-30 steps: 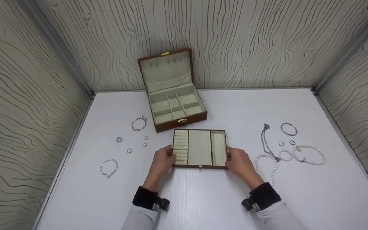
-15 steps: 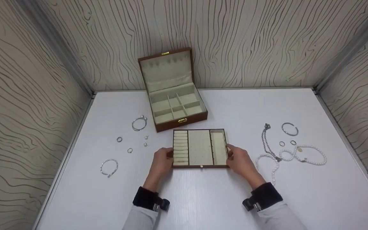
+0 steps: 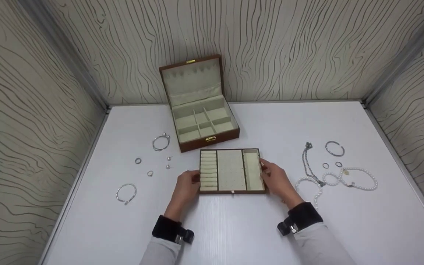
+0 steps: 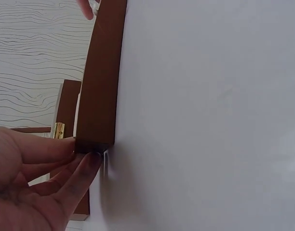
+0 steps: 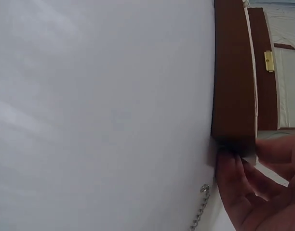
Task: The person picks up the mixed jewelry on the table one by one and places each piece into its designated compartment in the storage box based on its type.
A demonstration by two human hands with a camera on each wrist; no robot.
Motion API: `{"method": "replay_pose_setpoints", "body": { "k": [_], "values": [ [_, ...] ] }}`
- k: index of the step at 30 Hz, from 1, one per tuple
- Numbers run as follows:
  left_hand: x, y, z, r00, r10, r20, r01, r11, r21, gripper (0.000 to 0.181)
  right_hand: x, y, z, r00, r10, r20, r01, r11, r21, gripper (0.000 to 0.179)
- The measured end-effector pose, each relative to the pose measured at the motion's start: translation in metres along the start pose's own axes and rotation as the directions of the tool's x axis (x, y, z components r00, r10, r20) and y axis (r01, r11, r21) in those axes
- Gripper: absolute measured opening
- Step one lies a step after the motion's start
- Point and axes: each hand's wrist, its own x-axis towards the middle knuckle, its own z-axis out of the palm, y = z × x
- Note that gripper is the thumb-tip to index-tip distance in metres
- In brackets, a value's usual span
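Up the side of the tray (image 3: 217,192) slides the right hand (image 3: 275,179), a touch nearer the open box (image 3: 193,144) than half a second ago, while the left hand (image 3: 186,187) holds station and the tray barely stirs. It lies just on the near side of that box, so close that I can't tell whether they touch. Both sets of fingers are clamped on it, each pinching one end between upper rim and lower edge. Looks like a positioning step, tray being squared or steadied; the next move, I'd judge, calls for even pressure from both hands to keep it level. And it's a neat piece: brown walls, pale lining, padded rolls (image 3: 208,169) by the left hand, a panel (image 3: 231,169) dotted with tiny holes mid-tray, then a long compartment (image 3: 253,171) by the right.
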Motion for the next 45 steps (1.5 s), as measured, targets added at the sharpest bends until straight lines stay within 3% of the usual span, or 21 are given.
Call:
{"method": "replay_pose_setpoints", "body": {
  "k": [5,9,13,18,23,34,45],
  "values": [
    [0.002,0.000,-0.004,0.999,0.025,0.026,-0.024,1.000,-0.007,0.040,0.004,0.009,-0.006,0.998,0.030,0.050,-0.036,0.993,0.109,0.058],
    [0.005,-0.005,-0.013,1.000,0.001,0.001,-0.001,0.999,-0.042,0.038,0.003,0.012,-0.006,0.996,0.040,0.084,-0.053,0.986,0.157,0.058],
    [0.010,-0.013,-0.032,0.993,-0.034,-0.114,0.025,0.997,-0.078,0.035,0.003,0.014,-0.004,0.991,0.063,0.121,-0.088,0.971,0.222,0.058],
    [0.020,-0.024,-0.059,0.957,-0.072,-0.281,0.066,0.997,-0.034,0.031,0.003,0.016,-0.004,0.986,0.069,0.152,-0.111,0.950,0.291,0.059],
    [0.034,-0.034,-0.075,0.933,-0.116,-0.339,0.137,0.990,0.040,0.031,0.004,0.017,-0.004,0.987,0.056,0.149,-0.104,0.936,0.337,0.059],
    [0.053,-0.040,-0.087,0.943,-0.147,-0.299,0.180,0.980,0.086,0.032,0.002,0.020,-0.001,0.990,0.078,0.119,-0.116,0.929,0.353,0.057],
    [0.062,-0.043,-0.082,0.960,-0.168,-0.224,0.204,0.967,0.150,0.026,0.003,0.019,0.000,0.991,0.084,0.100,-0.115,0.927,0.358,0.058]
  ]
}}
